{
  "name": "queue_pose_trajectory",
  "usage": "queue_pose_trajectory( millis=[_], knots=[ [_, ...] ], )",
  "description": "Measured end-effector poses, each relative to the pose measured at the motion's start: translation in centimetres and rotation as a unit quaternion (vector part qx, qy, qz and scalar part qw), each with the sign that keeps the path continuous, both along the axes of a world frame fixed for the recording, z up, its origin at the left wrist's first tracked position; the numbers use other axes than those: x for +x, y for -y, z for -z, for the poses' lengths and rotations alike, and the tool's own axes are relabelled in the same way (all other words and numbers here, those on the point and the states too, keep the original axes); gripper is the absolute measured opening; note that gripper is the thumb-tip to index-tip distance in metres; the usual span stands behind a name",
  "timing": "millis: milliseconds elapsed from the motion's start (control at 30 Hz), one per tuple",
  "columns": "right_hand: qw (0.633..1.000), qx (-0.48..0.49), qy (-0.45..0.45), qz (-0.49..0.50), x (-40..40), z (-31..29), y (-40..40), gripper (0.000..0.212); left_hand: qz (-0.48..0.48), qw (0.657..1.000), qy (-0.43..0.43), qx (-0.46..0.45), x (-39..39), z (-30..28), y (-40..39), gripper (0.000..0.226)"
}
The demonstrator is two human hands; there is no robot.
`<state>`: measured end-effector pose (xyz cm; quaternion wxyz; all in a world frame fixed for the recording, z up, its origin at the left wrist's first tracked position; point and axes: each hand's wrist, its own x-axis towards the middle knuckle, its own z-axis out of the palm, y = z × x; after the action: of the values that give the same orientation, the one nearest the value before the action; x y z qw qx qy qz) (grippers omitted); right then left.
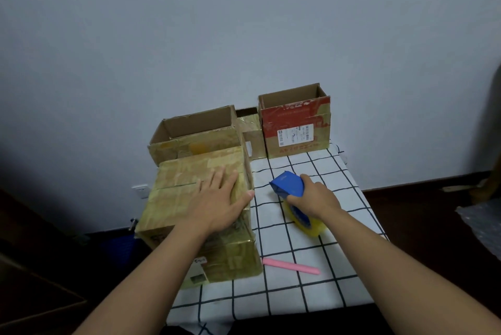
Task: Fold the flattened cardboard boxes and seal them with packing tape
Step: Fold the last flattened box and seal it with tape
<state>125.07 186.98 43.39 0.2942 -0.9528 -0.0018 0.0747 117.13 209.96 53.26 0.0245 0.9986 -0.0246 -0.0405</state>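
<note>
Work in progress, seen from your head camera. The closed box [200,215] stands at the left edge of the bench [311,288], its top flaps folded down and meeting along a seam; whether fresh tape already spans that seam cannot be told, since the whole surface is glossy with yellowish tape. Your left hand [219,199] lies flat on the lid, fingers [217,176] straight and spread, thumb hooked over the right edge — pressing, not gripping. Your right hand [311,196] curls round the tape dispenser [291,193], a blue-headed tool carrying a yellow roll that rests on the checked cloth, just beside the box and apart from it.

Judged progress: three boxes at the far edge are erected but open at the top — a wide brown box [195,134] at the far left corner, a small box [250,134] wedged in the middle, and a red box [295,123] to the right with a white shipping label. These look still in need of closing and sealing. No flattened cardboard shows on the bench.

The cardboard is worn, creased and patched with old tape, so expect soft flaps. A pink stick-like object [291,266] lies near the front edge, untouched.
</note>
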Motion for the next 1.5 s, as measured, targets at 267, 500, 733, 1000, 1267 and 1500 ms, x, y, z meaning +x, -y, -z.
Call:
queue_pose_trajectory(
  millis=[267,500,733,1000,1267,1500],
  knots=[
    [0.999,-0.032,0.019,0.013,-0.3,0.3,-0.4,0.054,-0.054,0.998,0.016,-0.017,-0.6,0.3,0.8,0.106],
    [0.998,-0.056,0.035,0.025,-0.7,0.7,-1.0,0.061,-0.111,0.993,0.012,-0.026,-1.2,0.3,3.3,0.086],
    [0.996,-0.068,0.054,0.034,-1.3,0.7,-1.5,0.067,-0.111,0.993,-0.014,-0.025,-3.1,-0.1,3.9,0.083],
    [0.995,-0.051,0.077,0.041,-2.2,0.8,-1.7,0.063,-0.097,0.995,0.008,0.000,-4.6,0.4,5.4,0.071],
    [0.995,-0.019,0.075,0.065,-3.2,1.1,-1.0,0.060,0.018,0.991,0.124,-0.043,-8.0,-0.8,2.6,0.071],
    [0.992,0.022,0.063,0.107,-3.5,1.5,-0.6,0.060,0.129,0.978,0.151,-0.072,-9.3,-1.6,-6.1,0.059]
  ],
)
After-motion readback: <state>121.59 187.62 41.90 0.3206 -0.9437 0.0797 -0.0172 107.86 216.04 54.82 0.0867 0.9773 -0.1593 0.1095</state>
